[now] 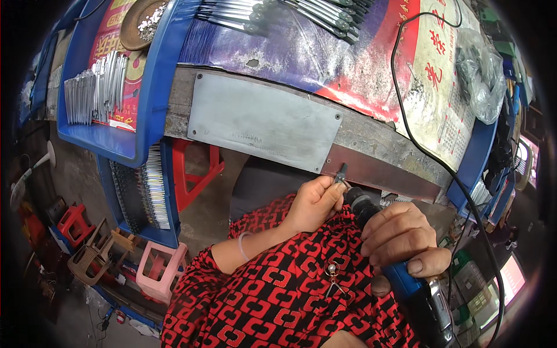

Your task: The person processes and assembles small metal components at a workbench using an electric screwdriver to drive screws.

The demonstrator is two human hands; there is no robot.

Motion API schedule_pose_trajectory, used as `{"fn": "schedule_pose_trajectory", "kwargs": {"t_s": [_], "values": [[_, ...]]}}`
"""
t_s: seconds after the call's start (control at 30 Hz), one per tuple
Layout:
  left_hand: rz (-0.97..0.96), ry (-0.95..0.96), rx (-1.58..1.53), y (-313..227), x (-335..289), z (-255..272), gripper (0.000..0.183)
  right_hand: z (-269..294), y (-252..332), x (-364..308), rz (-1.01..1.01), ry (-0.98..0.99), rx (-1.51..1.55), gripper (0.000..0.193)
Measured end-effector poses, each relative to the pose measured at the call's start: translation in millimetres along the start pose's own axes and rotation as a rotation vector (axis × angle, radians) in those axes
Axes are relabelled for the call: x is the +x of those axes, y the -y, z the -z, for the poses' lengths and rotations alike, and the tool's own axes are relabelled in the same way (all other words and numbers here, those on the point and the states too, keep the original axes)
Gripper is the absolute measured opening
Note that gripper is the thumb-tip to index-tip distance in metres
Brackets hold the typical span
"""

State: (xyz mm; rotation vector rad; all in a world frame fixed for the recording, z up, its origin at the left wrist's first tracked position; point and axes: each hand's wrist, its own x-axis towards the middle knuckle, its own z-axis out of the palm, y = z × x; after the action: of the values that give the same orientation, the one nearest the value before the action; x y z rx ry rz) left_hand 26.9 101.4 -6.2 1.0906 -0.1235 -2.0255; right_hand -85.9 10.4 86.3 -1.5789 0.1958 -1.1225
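My left hand (318, 203) is closed in a pinch around a small dark metal piece (342, 173), whose upper end sticks out above my fingertips. Its kind is too small to make out. Wrapped around a black and blue electric screwdriver (361, 206), my right hand (401, 236) holds the tool tilted, its nose pointing up and left toward my left fingertips. The screwdriver's tip meets or nearly touches the pinched piece; my fingers partly hide that spot. Both hands are just in front of the bench edge, over my lap.
A pale metal plate (261, 119) is fixed along the bench edge (371, 145). At left, a blue tray (104, 139) holds flat metal strips (107, 87) and a round bowl (129, 32) of small parts. A black cable (426, 153) crosses the right side near a plastic bag (480, 75).
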Motion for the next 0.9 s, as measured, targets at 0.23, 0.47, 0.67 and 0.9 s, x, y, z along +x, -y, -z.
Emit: {"fn": "schedule_pose_trajectory", "kwargs": {"t_s": [0.23,0.47,0.67,0.9], "values": [[-0.005,-0.032,0.036,-1.3,0.0,-2.5,0.021,2.0,-1.8,1.3,-0.016,-0.001,0.009,0.046],[-0.019,-0.018,0.039,3.1,-1.4,4.3,0.016,2.0,-4.9,3.3,-0.025,0.136,-0.04,0.051],[-0.015,0.002,0.104,-1.7,-2.0,0.1,0.015,-3.2,-2.7,7.4,-0.059,0.029,-0.035,0.042],[-0.139,-0.099,0.203,9.9,0.1,0.3,0.024,-3.8,-13.3,9.8,-0.059,0.017,0.085,0.033]]}}
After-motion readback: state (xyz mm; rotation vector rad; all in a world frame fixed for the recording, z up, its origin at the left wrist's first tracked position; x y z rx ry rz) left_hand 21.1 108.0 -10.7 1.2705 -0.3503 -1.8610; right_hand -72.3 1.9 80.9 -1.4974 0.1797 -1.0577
